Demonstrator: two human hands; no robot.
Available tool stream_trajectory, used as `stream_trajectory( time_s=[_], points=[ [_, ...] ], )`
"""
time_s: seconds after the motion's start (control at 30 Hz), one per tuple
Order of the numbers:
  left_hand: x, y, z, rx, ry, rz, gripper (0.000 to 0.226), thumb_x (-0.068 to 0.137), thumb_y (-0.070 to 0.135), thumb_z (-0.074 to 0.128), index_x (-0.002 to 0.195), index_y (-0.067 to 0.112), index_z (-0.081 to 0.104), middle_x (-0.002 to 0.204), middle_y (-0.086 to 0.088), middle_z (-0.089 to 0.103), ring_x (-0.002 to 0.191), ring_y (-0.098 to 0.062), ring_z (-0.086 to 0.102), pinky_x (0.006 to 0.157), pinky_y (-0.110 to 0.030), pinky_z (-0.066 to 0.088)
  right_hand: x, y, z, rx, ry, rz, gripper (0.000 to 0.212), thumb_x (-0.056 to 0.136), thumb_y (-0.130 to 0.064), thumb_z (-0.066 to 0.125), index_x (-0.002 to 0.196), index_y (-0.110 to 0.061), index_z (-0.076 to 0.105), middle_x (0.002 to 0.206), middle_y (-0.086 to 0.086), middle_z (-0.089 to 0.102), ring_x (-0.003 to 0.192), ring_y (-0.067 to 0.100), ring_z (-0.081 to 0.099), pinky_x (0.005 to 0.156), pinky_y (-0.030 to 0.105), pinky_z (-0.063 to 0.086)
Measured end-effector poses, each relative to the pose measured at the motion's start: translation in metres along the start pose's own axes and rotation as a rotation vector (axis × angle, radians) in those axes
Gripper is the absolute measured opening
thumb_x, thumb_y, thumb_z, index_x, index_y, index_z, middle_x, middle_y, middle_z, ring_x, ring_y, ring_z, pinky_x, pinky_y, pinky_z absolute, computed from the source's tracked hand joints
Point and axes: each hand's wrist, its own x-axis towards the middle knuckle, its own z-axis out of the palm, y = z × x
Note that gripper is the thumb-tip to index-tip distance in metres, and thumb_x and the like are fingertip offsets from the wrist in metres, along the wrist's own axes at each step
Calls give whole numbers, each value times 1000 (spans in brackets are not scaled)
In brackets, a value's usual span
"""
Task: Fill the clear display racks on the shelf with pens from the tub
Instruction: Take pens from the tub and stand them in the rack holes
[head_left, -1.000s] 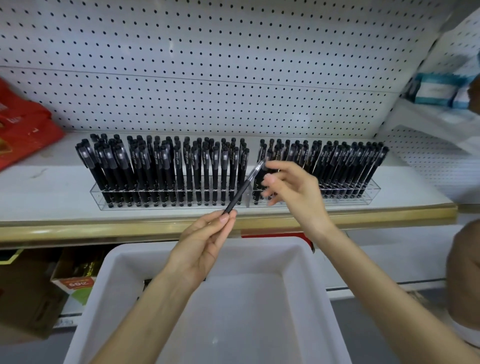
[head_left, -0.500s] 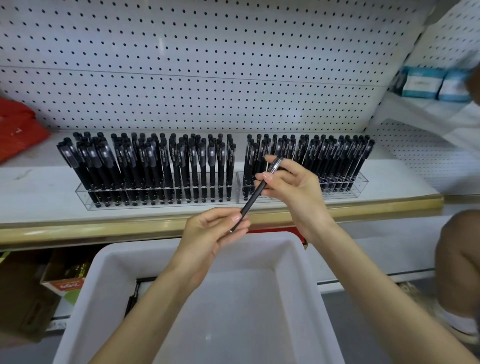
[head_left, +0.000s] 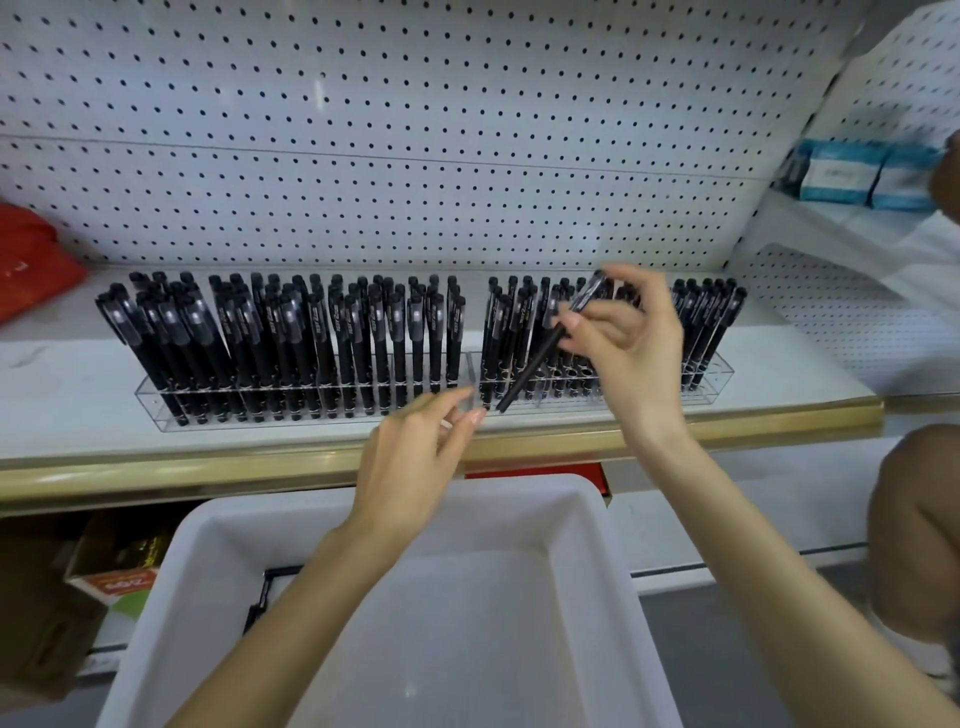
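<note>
Head view: the pegboard wall (head_left: 415, 156) was spread across the back, and the white shelf (head_left: 67, 395) was laid out under it, edged in front by a gold lip (head_left: 753, 422). Below that lip the white tub (head_left: 550, 486) was parked, its far rim tucked close under the shelf front. On the shelf, 2 clear racks were set end to end, the left rack (head_left: 150, 408) and the right rack (head_left: 719, 376), both packed with black capped pens, upright or slightly leaned.

The left hand (head_left: 410, 457) was held loose at the shelf front, fingers lightly together, nothing gripped. The right hand (head_left: 639, 353) was raised before the right rack, and there it was: 1 pen (head_left: 535, 364) was pinched between thumb and forefinger, the other fingers fanned apart. The pen was slanted, its lower end just beside the left fingertips.

Seating this pen was judged to be the step in hand. It would be done best if the pen were turned upright first, lined over a free hole, then lowered straight. Which hole was free could not be told, as part of the rack was hidden by the hand. A slanted entry could knock the tight neighbours askew.

Open room was left above the caps and between racks and lip. Another person's knee (head_left: 914, 509) was seen near the shelf's right end, so wide swings there were better avoided.
</note>
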Motion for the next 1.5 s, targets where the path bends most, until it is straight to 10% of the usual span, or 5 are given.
stream_trajectory(
  time_s=[0.33, 1.07, 1.27, 1.5],
  points=[
    [11, -21, 1, 435, -222, 59, 62, 93, 59, 26, 149, 43, 4, 99, 4, 55, 81, -19, 61, 72, -38, 53, 18, 20, 6, -252, 20, -232, 41, 87, -11, 68, 115, -31, 46, 90, -11, 59, 81, 2, 64, 80, 17, 52],
    [20, -20, 8, 364, -179, 33, 60, 92, 61, 32, 147, 42, 23, 102, 4, 48, 103, -14, 53, 81, -38, 50, 24, 40, 15, -453, -100, -361, 42, 87, -16, 69, 126, -14, 53, 95, -6, 62, 86, 7, 64, 83, 26, 55],
    [21, -22, 9, 354, -181, 36, 61, 91, 61, 33, 147, 41, 23, 104, 5, 47, 105, -12, 46, 81, -32, 47, 15, 61, 14, -734, -82, -510, 42, 83, -23, 73, 122, -22, 57, 88, -7, 54, 63, 7, 51, 53, 37, 53],
    [21, -21, 7, 338, -207, 14, 62, 90, 63, 31, 147, 41, 23, 106, 4, 48, 106, -12, 46, 86, -33, 45, 20, 58, 14, -741, -98, -481, 44, 83, -25, 72, 123, -25, 56, 85, -13, 46, 56, 7, 46, 52, 34, 52]
  ],
)
